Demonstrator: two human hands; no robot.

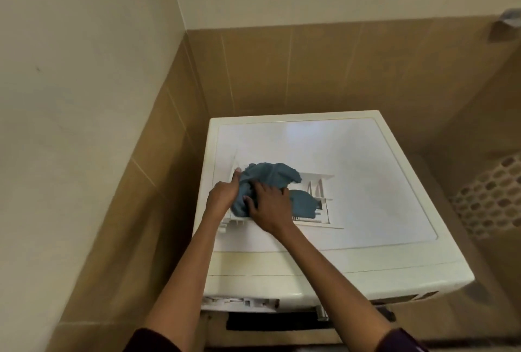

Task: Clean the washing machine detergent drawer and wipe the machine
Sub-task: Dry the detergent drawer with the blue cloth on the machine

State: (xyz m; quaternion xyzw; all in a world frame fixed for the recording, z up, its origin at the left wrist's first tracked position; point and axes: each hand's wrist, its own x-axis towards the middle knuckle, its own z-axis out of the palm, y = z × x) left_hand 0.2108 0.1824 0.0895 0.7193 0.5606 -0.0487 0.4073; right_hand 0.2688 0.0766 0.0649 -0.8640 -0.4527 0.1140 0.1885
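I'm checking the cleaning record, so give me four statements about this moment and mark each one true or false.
1. The drawer lies on top of the washing machine. True.
2. The cloth is red. False: it is blue.
3. The right hand holds the cloth in the drawer. True.
4. The left hand hangs free, away from the drawer. False: it holds the drawer's left end.
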